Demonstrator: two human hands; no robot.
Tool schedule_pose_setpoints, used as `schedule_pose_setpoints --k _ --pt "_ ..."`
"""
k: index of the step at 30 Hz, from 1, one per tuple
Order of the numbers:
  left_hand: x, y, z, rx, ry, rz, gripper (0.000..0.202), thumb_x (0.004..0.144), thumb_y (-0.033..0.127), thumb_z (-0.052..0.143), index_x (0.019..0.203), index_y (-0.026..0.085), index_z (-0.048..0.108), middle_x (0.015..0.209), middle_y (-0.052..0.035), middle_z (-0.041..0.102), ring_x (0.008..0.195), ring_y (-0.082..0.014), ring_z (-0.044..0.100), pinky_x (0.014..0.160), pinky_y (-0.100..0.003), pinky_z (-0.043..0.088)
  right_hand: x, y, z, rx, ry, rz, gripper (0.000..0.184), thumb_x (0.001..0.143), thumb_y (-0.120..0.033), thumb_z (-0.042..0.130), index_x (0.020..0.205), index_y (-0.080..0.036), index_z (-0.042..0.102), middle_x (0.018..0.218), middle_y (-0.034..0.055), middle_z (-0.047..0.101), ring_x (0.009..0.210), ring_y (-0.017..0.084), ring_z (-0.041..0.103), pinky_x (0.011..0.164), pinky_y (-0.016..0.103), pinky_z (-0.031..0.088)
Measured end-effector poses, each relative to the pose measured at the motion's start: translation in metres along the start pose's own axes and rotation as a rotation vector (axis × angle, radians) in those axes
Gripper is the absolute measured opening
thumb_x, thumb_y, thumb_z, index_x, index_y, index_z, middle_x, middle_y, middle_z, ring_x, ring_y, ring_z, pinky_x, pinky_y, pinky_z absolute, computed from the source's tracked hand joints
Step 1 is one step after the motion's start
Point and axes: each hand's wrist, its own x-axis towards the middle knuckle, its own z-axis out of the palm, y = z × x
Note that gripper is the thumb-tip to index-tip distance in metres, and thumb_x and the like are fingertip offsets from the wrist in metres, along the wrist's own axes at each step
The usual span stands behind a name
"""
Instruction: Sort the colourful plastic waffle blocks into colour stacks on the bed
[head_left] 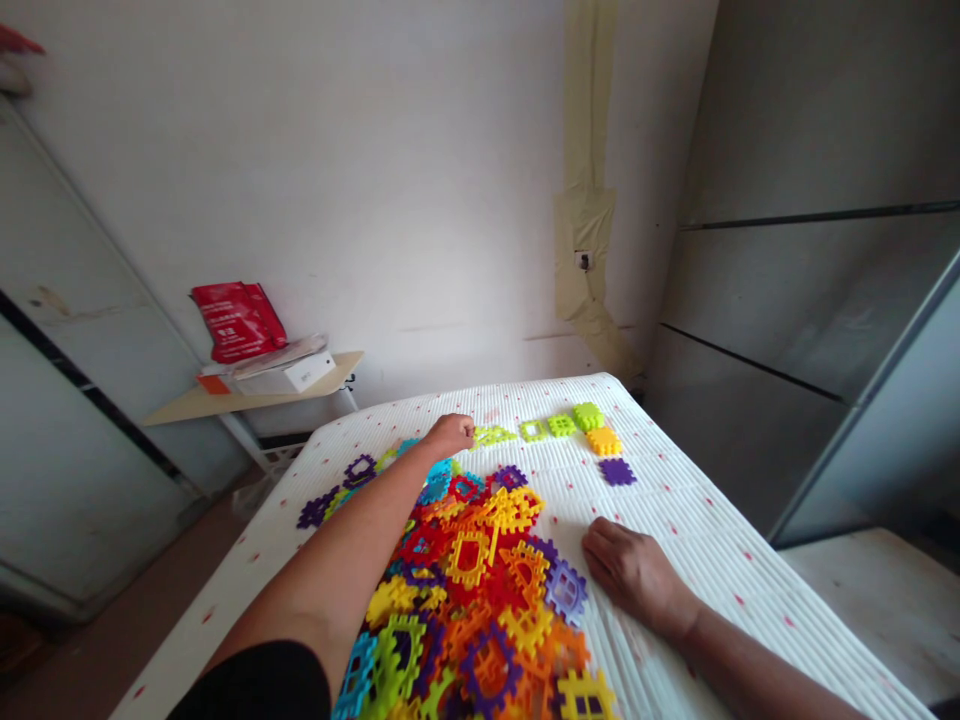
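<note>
My left hand (450,434) reaches across the pile to the far side of the padded white surface. Its fingers are closed at the left end of a lime green triangular building piece (495,436). To the right, in line with it, lie a green frame piece (534,430), a green window piece (561,426) and a stack of green square pieces (588,415). My right hand (630,572) rests on the surface, right of the pile, fingers curled under and palm hidden. Beside it is a light purple window piece (566,590).
A heap of mixed plastic interlocking pieces (480,560) covers the near middle. Yellow square pieces (603,441) and a purple square (617,472) lie at the right. A side table (337,372) holds a red bag (236,320) and a white box (292,375). A grey cabinet (787,290) stands at the right.
</note>
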Motion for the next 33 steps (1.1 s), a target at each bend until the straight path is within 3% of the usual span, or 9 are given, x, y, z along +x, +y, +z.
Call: schedule_pose_setpoints --k 8,15,24,29,33 --pt "0.033 0.018 0.028 -0.238 0.037 -0.113 0.034 0.087 0.034 0.055 0.116 0.016 0.055 0.117 -0.0083 0.057 0.099 -0.0208 0.059 0.082 -0.041 0.051 0.0 -0.002 -0.003 0.007 -0.022 0.031 0.021 0.09 -0.015 0.039 0.073 -0.018 0.05 0.079 0.0028 0.055 0.068 0.012 0.053 0.061 0.023 0.037" --pt "0.037 0.018 0.042 -0.235 0.057 -0.2 0.034 0.087 0.034 0.055 0.116 0.016 0.055 0.116 -0.0082 0.057 0.099 -0.0208 0.059 0.082 -0.041 0.051 0.002 -0.003 -0.006 0.009 -0.032 0.041 0.021 0.09 -0.015 0.039 0.072 -0.018 0.05 0.078 0.003 0.055 0.068 0.012 0.053 0.061 0.023 0.036" --pt "0.021 0.026 0.038 -0.042 0.116 -0.234 0.031 0.088 0.036 0.053 0.111 0.015 0.057 0.11 -0.0077 0.06 0.094 -0.0186 0.06 0.081 -0.04 0.051 0.001 -0.003 -0.004 0.012 -0.013 0.029 0.022 0.091 -0.017 0.037 0.073 -0.018 0.05 0.078 0.0029 0.054 0.068 0.012 0.053 0.06 0.023 0.037" --pt "0.012 0.034 0.031 0.076 0.072 -0.147 0.035 0.069 0.039 0.073 0.097 0.02 0.062 0.094 -0.0011 0.066 0.092 -0.0186 0.062 0.08 -0.03 0.048 0.0 -0.002 -0.003 0.013 -0.013 0.021 0.022 0.091 -0.017 0.037 0.073 -0.018 0.05 0.079 0.0029 0.054 0.068 0.012 0.052 0.061 0.023 0.036" --pt "0.011 0.04 0.03 0.157 0.022 -0.13 0.031 0.083 0.037 0.06 0.105 0.016 0.06 0.105 -0.0065 0.062 0.096 -0.0194 0.06 0.083 -0.039 0.049 0.0 -0.002 -0.002 0.014 -0.009 0.012 0.022 0.091 -0.016 0.037 0.073 -0.018 0.05 0.079 0.003 0.054 0.068 0.012 0.052 0.061 0.023 0.036"
